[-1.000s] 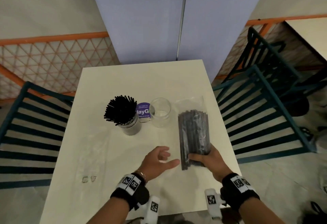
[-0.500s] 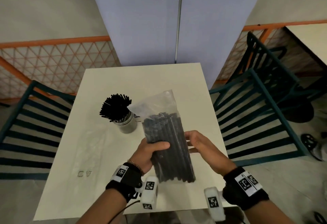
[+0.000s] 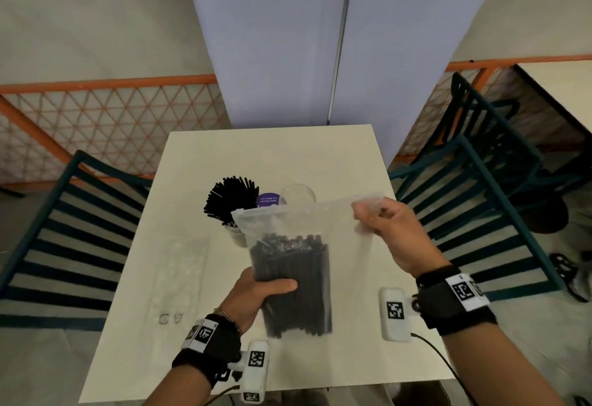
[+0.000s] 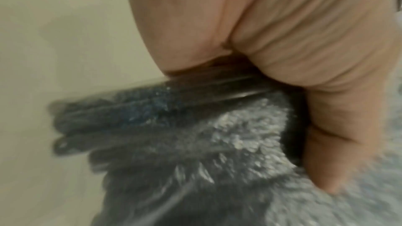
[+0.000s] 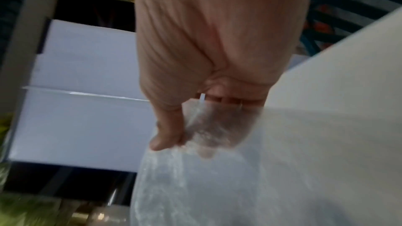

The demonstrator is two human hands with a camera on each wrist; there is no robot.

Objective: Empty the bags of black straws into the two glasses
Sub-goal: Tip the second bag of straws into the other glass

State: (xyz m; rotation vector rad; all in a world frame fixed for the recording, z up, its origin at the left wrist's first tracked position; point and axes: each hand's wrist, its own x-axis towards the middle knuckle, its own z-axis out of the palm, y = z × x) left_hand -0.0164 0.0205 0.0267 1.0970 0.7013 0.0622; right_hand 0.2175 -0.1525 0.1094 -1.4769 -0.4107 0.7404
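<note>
Above the near half of the cream table (image 3: pixel 336 155), a clear zip bag (image 3: pixel 304 223) of black straws (image 3: pixel 290 284) is held upright. The left hand (image 3: pixel 256 293) is wrapped round the bundle's middle; the right hand (image 3: pixel 389 232) pinches the bag's top right corner. The film is judged thin and slippery, the straws light, stiff and apt to scatter, so the bundle is best gripped through the film. Toward the far edge, a full glass (image 3: pixel 235 232) and an empty glass (image 3: pixel 298 193) stand apart.
</note>
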